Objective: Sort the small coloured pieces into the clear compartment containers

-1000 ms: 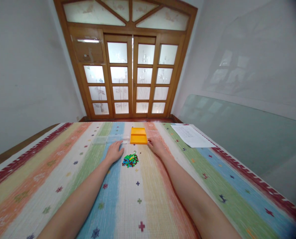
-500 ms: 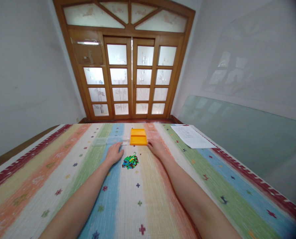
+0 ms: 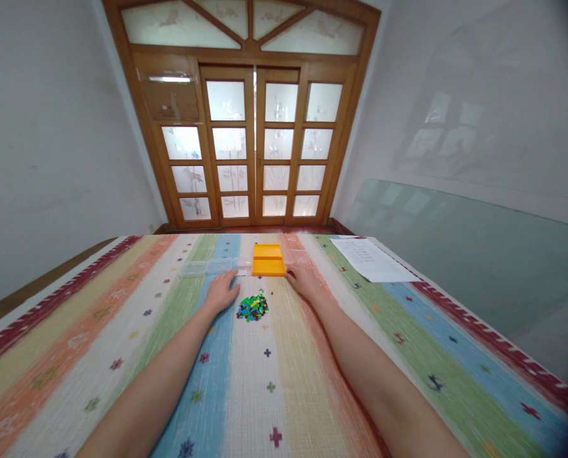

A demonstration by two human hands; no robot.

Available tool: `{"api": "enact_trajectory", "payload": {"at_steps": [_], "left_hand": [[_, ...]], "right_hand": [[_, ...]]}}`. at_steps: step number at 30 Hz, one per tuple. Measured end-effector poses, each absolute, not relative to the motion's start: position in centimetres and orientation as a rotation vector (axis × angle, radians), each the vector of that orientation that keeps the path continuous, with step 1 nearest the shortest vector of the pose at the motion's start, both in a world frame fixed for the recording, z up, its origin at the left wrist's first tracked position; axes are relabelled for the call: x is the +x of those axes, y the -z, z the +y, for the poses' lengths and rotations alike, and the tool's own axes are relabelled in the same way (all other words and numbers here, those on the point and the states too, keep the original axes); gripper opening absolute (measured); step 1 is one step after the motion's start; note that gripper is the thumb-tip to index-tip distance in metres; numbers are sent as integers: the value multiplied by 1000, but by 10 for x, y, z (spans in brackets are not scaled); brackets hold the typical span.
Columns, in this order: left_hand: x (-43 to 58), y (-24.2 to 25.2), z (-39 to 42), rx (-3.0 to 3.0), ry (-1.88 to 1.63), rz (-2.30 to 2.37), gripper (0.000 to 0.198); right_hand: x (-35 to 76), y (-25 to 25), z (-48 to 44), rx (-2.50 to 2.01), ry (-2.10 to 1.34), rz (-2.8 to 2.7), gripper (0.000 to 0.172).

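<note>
My left hand rests on the striped tablecloth, fingers stretched forward and thumb apart, holding nothing. Its fingertips lie by the near edge of a clear plastic container; whether they touch it I cannot tell. On the other side, my right hand lies open on the cloth with its fingertips close to the right edge of an orange two-part box. Between my hands, nearer to me, is a heap of small green, blue, brown and yellow pieces, like tiny building bricks. A few loose bits sit just beyond the heap.
A printed white sheet lies at the far right of the table. The striped tablecloth covers the tabletop. Beyond the far edge stand wooden doors with glass panes. A pale glass panel leans along the right wall.
The view has shifted slightly, so the table things appear a little higher and further right. My hands, the boxes and the heap keep their places.
</note>
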State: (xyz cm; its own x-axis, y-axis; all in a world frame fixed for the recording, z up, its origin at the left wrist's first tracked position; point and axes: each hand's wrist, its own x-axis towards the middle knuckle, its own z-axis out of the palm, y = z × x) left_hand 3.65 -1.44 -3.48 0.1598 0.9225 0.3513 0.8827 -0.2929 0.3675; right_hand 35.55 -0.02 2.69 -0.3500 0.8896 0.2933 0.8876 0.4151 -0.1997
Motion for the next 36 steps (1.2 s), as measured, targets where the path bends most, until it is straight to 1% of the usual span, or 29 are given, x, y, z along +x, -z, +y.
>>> {"api": "enact_trajectory", "payload": {"at_steps": [13, 22, 29, 33, 36], "left_hand": [[36, 36, -14, 2327, -834, 1804, 54], [34, 37, -12, 2344, -821, 1800, 54], [33, 37, -11, 2329, -915, 1785, 51], [22, 26, -11, 2292, -1006, 1912, 46], [5, 20, -10, 2278, -946, 2111, 51]], "right_hand": [[361, -19, 8, -1510, 17, -2281, 18], [370, 3, 25, -1482, 55, -2255, 16], [375, 13, 32, -1423, 46, -2221, 17], [377, 11, 30, -1445, 40, -2197, 17], [375, 8, 28, -1470, 43, -2184, 19]]}}
